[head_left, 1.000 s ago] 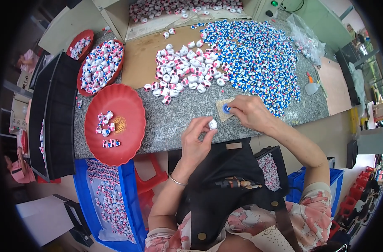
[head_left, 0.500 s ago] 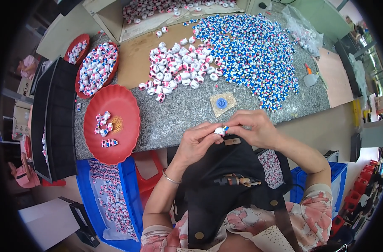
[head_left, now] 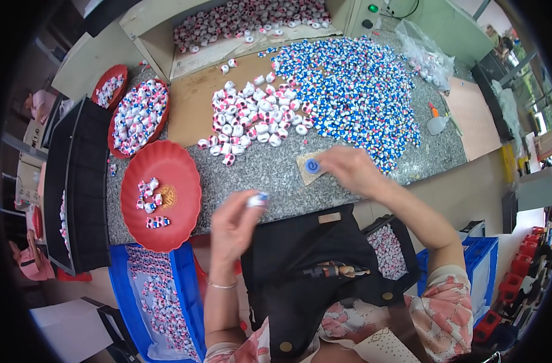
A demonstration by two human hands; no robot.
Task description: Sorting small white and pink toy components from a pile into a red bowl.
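Observation:
My left hand (head_left: 232,222), somewhat blurred, pinches a small white-and-blue toy figure (head_left: 259,199) between thumb and fingers, above the counter's front edge. Beside a round blue cap-like piece (head_left: 312,166) on a small speckled square pad (head_left: 307,177) is my right hand (head_left: 354,171). Its fingers point left and are smeared by motion, so I cannot see whether they hold anything. Past it spreads a broad heap of tiny blue-and-white bodies (head_left: 354,91). To their left lies a pile of white-and-pink toy heads (head_left: 255,118). A red scalloped plate (head_left: 188,199) carries several assembled figures (head_left: 149,195).
Two more red bowls, one large (head_left: 166,97) and one small (head_left: 123,72), hold toy pieces at the back left. A small glue bottle (head_left: 436,125) and a plastic bag (head_left: 424,54) lie on the right. Blue crates (head_left: 188,290) flank me below the grey speckled counter (head_left: 240,181).
My hands have parted. The left has moved left with the toy figure; the right has let go of it and shifted up beside the blue cap-like piece.

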